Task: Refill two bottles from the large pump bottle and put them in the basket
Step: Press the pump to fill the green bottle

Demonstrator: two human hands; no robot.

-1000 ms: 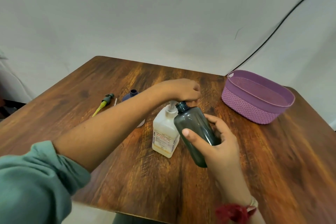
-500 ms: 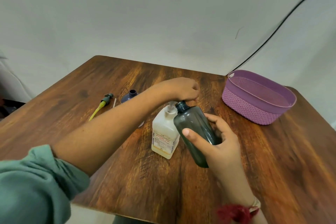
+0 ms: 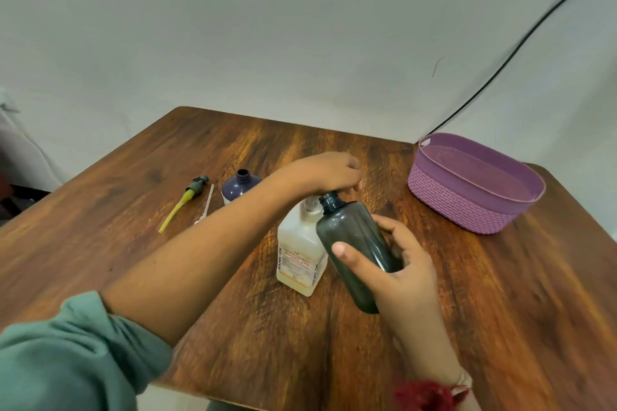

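**Still pumping into the first bottle**

Head view: little has shifted in the last second. The left hand [image 3: 329, 173] still curls over the head of the pump bottle [image 3: 298, 253] at mid-tabletop [image 3: 133, 243]. The right hand [image 3: 400, 274] still grips the grey bottle [image 3: 354, 243], tilted with its open neck at the nozzle, so filling likely continues. The bottle is smoky and see-through; its level is unclear. The basket [image 3: 474, 210], at the far right corner, holds no bottle.
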